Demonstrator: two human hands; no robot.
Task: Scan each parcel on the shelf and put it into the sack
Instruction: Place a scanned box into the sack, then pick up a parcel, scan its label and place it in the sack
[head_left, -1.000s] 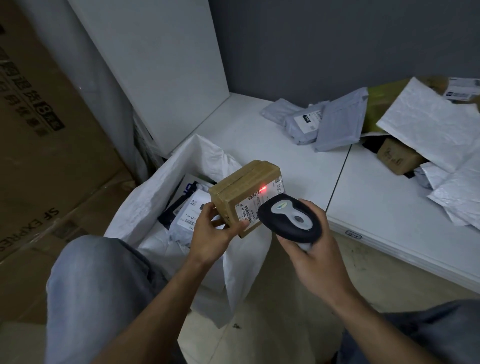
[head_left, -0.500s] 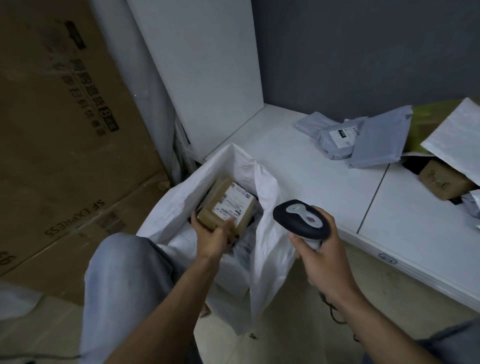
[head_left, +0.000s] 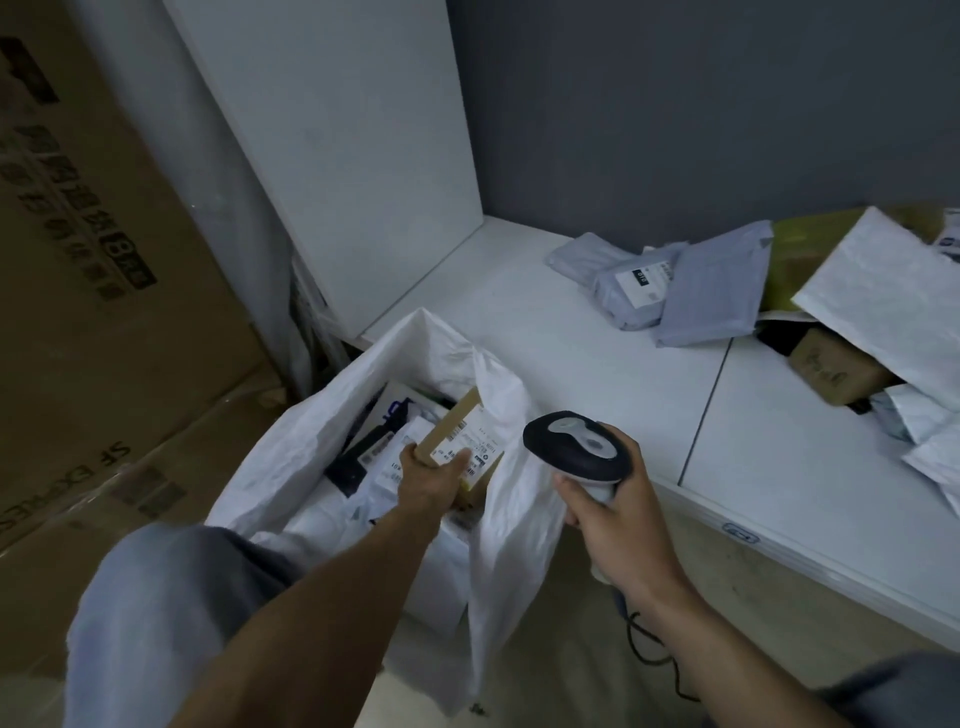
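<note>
**Both grips occupied, forearms bare**

The left forearm is stretched forward and downward from the lower left, bare to the elbow. The left grip (head_left: 434, 480) is curled round the near end of a small brown cardboard box (head_left: 470, 441), with the thumb laid on its white label. The right forearm is angled in from the lower right. The right grip (head_left: 618, 514) is wrapped round the handle of a black-and-grey handheld scanner (head_left: 576, 447), held just right of the left grip.

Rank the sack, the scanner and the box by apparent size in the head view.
1. sack: clearly largest.
2-3. scanner and box: about alike; the left hand and a fold of the sack hide part of the box, so I leave them unranked.
</note>
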